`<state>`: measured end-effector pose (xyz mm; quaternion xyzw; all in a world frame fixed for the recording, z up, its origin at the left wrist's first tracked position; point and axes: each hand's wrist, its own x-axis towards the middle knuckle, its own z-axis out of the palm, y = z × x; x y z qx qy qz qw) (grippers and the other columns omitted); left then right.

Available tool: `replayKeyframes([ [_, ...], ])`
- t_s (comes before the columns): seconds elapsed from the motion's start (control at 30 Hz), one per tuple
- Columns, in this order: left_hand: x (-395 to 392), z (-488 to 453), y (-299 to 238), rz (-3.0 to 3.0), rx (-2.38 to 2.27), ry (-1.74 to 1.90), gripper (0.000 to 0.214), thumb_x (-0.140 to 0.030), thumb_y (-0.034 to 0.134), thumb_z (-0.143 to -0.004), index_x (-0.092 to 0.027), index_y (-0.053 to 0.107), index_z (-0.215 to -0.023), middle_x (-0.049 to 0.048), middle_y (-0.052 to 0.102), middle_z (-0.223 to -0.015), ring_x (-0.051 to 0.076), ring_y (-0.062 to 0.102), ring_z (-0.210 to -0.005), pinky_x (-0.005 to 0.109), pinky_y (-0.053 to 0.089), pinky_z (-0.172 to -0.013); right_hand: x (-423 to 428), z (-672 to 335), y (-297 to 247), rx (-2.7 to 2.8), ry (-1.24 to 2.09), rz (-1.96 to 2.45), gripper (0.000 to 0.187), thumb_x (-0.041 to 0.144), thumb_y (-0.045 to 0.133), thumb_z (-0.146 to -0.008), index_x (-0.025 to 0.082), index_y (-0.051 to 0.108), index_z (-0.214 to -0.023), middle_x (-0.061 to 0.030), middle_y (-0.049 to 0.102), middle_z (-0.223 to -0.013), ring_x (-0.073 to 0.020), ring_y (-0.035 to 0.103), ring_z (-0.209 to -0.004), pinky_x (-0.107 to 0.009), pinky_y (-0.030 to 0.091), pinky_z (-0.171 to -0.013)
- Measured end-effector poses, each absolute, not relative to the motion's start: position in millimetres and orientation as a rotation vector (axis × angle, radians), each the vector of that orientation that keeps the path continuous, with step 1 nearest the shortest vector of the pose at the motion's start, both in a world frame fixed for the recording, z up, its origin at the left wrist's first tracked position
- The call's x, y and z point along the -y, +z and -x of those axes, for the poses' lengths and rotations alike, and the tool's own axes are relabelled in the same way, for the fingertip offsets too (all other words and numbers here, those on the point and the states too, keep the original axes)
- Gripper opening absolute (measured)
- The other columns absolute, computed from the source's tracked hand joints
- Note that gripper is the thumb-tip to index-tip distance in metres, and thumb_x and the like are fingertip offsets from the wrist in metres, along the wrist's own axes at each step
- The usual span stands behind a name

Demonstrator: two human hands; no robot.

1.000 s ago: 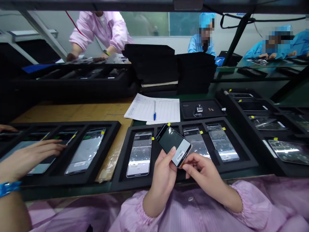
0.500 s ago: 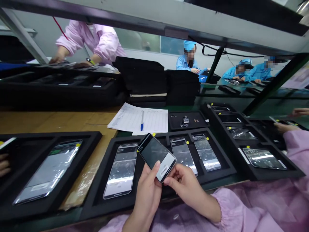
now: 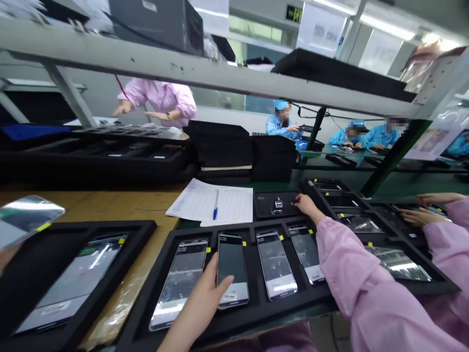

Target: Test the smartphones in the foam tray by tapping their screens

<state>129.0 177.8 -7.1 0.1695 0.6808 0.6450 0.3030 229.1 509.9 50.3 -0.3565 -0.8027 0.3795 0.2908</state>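
My left hand [image 3: 198, 305] grips a dark-screened phone [image 3: 232, 266] by its lower left edge, thumb on the glass. The phone lies flat in the second slot of the black foam tray [image 3: 252, 313] in front of me. Film-covered phones [image 3: 276, 264] fill the other slots. My right hand [image 3: 306, 206] is stretched forward over the small black tray [image 3: 269, 199] behind it. Its fingers are drawn together at small pieces beside a metal part [image 3: 278, 204]; what they pinch is too small to name.
A form sheet with a blue pen [image 3: 215, 205] lies behind the tray. Another black tray [image 3: 73, 283] stands at left, where a neighbour lifts a film-wrapped phone [image 3: 27, 217]. More trays [image 3: 366, 215] and another person's hands [image 3: 417, 215] are at right. Stacked black trays [image 3: 223, 146] stand behind.
The phone went from held up in both hands down into the tray slot. My right hand let go and reached forward to the small tray. The camera tilted up.
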Motion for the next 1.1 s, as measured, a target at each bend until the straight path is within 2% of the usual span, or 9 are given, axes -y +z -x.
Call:
replayKeyframes([
  [0.1, -190.6, -139.7, -4.3, -0.681, -2.232, 1.504, 0.073, -0.039, 0.066, -0.072, -0.01, 0.047, -0.135, 0.0213, 0.025, -0.155, 0.035, 0.016, -0.146, 0.053, 0.016, -0.119, -529.0, -216.2, 36.6, 2.242, 0.965, 1.022, 0.019, 0.029, 0.062, -0.092, 0.011, 0.062, -0.097, -0.0052, 0.062, -0.095, -0.0146, 0.062, -0.086, -0.032, 0.054, -0.079],
  [0.2, -210.5, -159.6, 12.2, -1.024, -2.504, 1.133, 0.071, -0.035, 0.046, -0.087, -0.006, 0.028, -0.149, 0.0156, 0.011, -0.16, 0.028, 0.001, -0.149, 0.05, 0.013, -0.12, -543.9, -207.4, 27.2, 2.298, 0.944, 1.093, 0.013, 0.024, 0.063, -0.09, 0.01, 0.062, -0.09, -0.0037, 0.063, -0.09, -0.0143, 0.061, -0.085, -0.034, 0.053, -0.082],
  [0.33, -245.9, -190.2, 25.8, -1.137, -2.371, 0.804, 0.074, -0.023, 0.049, -0.086, 0.003, 0.022, -0.149, 0.0258, 0.029, -0.152, 0.033, 0.018, -0.146, 0.049, 0.013, -0.12, -541.6, -208.5, 40.5, 2.245, 0.921, 1.081, 0.009, 0.019, 0.063, -0.089, 0.01, 0.062, -0.086, -0.0045, 0.063, -0.09, -0.0151, 0.061, -0.088, -0.036, 0.051, -0.086],
  [0.43, -263.5, -206.0, 20.8, -1.059, -2.34, 0.869, 0.077, -0.017, 0.054, -0.081, 0.007, 0.023, -0.147, 0.0317, 0.028, -0.15, 0.04, 0.013, -0.146, 0.054, 0.005, -0.118, -514.2, -226.0, 67.7, 2.143, 0.931, 0.945, 0.007, 0.012, 0.058, -0.087, 0.011, 0.065, -0.088, -0.0068, 0.064, -0.093, -0.015, 0.06, -0.086, -0.033, 0.049, -0.086],
  [0.6, -272.0, -208.2, 8.9, -0.897, -2.098, 1.2, 0.081, -0.033, 0.051, -0.086, 0.0, 0.016, -0.151, 0.0219, 0.022, -0.157, 0.03, 0.018, -0.147, 0.042, 0.017, -0.119, -431.5, -280.8, 93.8, 2.01, 1.171, 0.659, 0.027, 0.037, 0.061, -0.085, 0.016, 0.069, -0.1, -0.0046, 0.067, -0.077, -0.014, 0.062, -0.065, -0.026, 0.052, -0.061],
  [0.77, -284.6, -199.8, 6.2, -0.497, -1.771, 1.52, 0.073, -0.033, 0.052, -0.082, -0.005, 0.027, -0.145, 0.0238, 0.047, -0.138, 0.027, 0.051, -0.125, 0.037, 0.043, -0.1, -367.4, -306.4, 78.4, 1.699, 1.895, 0.483, 0.032, 0.04, 0.08, -0.072, 0.014, 0.068, -0.087, -0.0092, 0.072, -0.079, -0.0173, 0.069, -0.067, -0.023, 0.057, -0.055],
  [0.87, -290.5, -202.0, 10.6, -0.405, -1.499, 1.588, 0.045, -0.042, 0.058, -0.077, -0.009, 0.059, -0.108, 0.0155, 0.067, -0.094, 0.022, 0.065, -0.081, 0.03, 0.05, -0.068, -350.6, -303.0, 68.9, 1.612, 2.153, 0.464, 0.035, 0.041, 0.081, -0.072, 0.013, 0.061, -0.08, -0.0081, 0.071, -0.074, -0.0159, 0.068, -0.059, -0.021, 0.056, -0.05],
  [0.97, -287.6, -206.6, 19.9, -0.378, -1.315, 1.681, 0.034, -0.042, 0.073, -0.063, -0.013, 0.06, -0.073, 0.0054, 0.061, -0.065, 0.014, 0.055, -0.059, 0.024, 0.043, -0.054, -342.4, -303.4, 66.4, 1.571, 2.232, 0.391, 0.036, 0.042, 0.077, -0.077, 0.014, 0.054, -0.078, -0.0071, 0.07, -0.075, -0.0147, 0.068, -0.059, -0.019, 0.054, -0.047],
  [1.1, -267.6, -200.4, 41.5, -0.293, -1.17, 1.875, 0.043, -0.032, 0.077, -0.057, -0.014, 0.061, -0.092, 0.0046, 0.068, -0.083, 0.015, 0.061, -0.071, 0.024, 0.049, -0.064, -333.1, -317.4, 61.0, 1.573, 2.172, 0.302, 0.03, 0.038, 0.068, -0.087, 0.015, 0.05, -0.08, -0.0057, 0.07, -0.075, -0.014, 0.069, -0.063, -0.017, 0.053, -0.049],
])
